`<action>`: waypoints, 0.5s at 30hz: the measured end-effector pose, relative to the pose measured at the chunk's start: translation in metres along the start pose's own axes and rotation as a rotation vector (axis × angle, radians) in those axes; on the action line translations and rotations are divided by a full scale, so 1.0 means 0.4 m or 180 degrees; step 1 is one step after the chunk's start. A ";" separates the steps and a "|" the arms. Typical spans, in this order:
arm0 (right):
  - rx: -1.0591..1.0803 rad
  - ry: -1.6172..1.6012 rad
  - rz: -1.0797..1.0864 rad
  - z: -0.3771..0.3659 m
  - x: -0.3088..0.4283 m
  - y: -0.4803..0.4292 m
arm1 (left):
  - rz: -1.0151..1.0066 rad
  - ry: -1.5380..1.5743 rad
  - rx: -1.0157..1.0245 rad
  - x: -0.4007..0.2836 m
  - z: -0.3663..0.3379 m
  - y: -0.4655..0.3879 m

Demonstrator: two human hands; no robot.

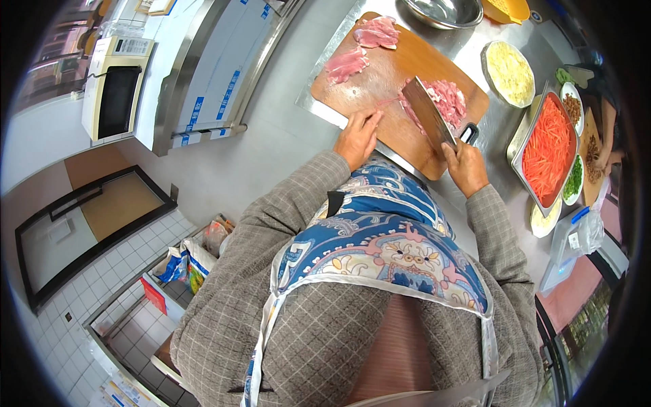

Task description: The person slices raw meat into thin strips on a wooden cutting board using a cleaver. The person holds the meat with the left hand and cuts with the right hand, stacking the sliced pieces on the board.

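A wooden cutting board lies before me on the steel table. My right hand grips the handle of a cleaver, its blade slanting over the board. Beside and partly behind the blade is a heap of cut raw meat strips. My left hand rests at the board's near edge, fingers bent and close together. Just beyond its fingertips is a thin meat strip; whether the fingers pinch it is unclear. Two larger raw meat pieces lie on the board's far left part.
Right of the board stand a metal tray of shredded carrot and a plate of pale yellow shreds. A steel bowl is at the back. A black handle lies near my right hand. Another person's hand works over a second board.
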State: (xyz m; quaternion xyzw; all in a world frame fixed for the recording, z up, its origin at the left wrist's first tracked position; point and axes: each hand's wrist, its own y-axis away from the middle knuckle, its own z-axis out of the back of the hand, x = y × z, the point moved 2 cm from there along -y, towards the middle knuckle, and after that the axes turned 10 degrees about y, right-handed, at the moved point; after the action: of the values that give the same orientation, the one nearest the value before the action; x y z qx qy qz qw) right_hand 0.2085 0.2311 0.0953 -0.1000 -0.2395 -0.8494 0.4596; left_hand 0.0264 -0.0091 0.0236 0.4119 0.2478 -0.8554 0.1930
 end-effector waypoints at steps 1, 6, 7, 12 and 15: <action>-0.0059 0.0057 -0.0006 0.004 0.015 0.010 | 0.0014 -0.0039 -0.0068 0.001 0.001 0.001; -0.0232 0.0541 0.0767 -0.007 0.121 0.031 | -0.0043 -0.0039 0.0234 0.009 -0.001 0.000; -0.0151 0.0652 0.0780 -0.014 0.133 0.028 | -0.0118 -0.0078 0.0165 0.008 -0.002 -0.001; -0.0175 0.1111 0.1072 -0.048 0.158 0.022 | -0.0147 -0.0271 0.0042 0.004 -0.013 0.005; -0.0053 0.1224 0.1034 -0.064 0.158 0.017 | -0.0039 -0.0359 0.0005 0.012 -0.021 0.002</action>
State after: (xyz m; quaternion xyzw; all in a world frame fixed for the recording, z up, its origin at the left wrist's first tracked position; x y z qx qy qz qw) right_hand 0.1802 0.1689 0.1001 0.0225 -0.1214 -0.7697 0.6264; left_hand 0.0290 -0.0054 0.0149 0.3617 0.2383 -0.8786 0.2012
